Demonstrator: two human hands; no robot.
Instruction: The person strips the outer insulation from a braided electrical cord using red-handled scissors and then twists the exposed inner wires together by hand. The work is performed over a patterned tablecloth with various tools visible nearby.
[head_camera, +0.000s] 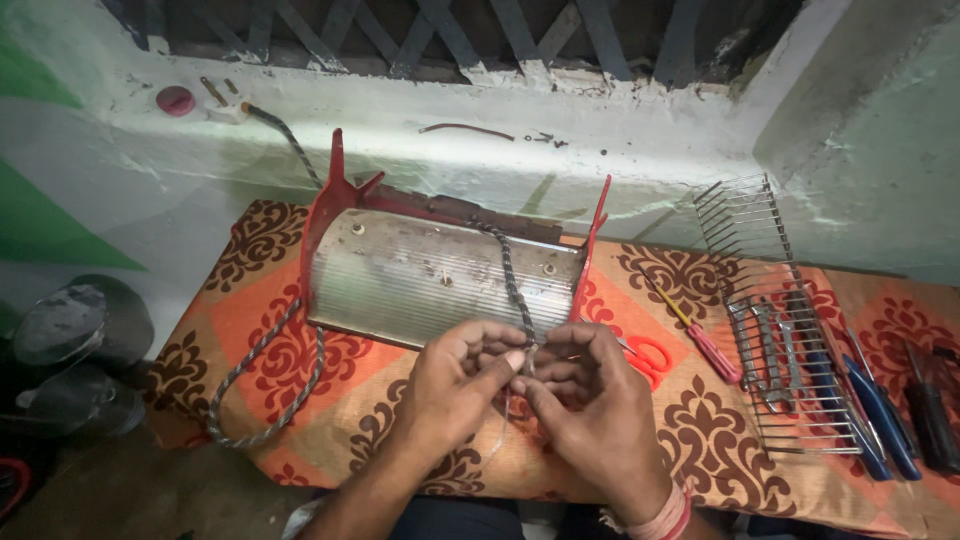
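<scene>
Left hand: your left hand (455, 375) sits just in front of the heater, fingers pinched shut on the cord where it comes off the metal.
Right hand: your right hand (590, 400) meets the left fingertip to fingertip, pinching the same end of the cord; the two hands are together, with no gap between them.
Cord: the braided cord (505, 270) runs over the back of the heater down to your fingers; another stretch loops off the left side of the table and curls back near its front edge.
Heater: the heater (440, 275) lies face down on the cloth, its ribbed metal back up, red end frames sticking up at left and right; it is near the wall at the back.
Scissors: red-handled scissors (648, 355) lie just right of your right hand, nearly touching it.
Screwdriver: a screwdriver (700, 335) with a pink handle lies slantwise, right of the scissors.
Grille: the wire grille (775, 300) rests at the right, its far end tilted up against the wall, with spanners lying on it.
Pliers: blue-handled pliers (880, 415) lie at the far right, close to the table's front edge.
Open room: bare cloth (350, 400) shows left of your left hand, up to the cord loop; the right side is crowded with tools.
</scene>
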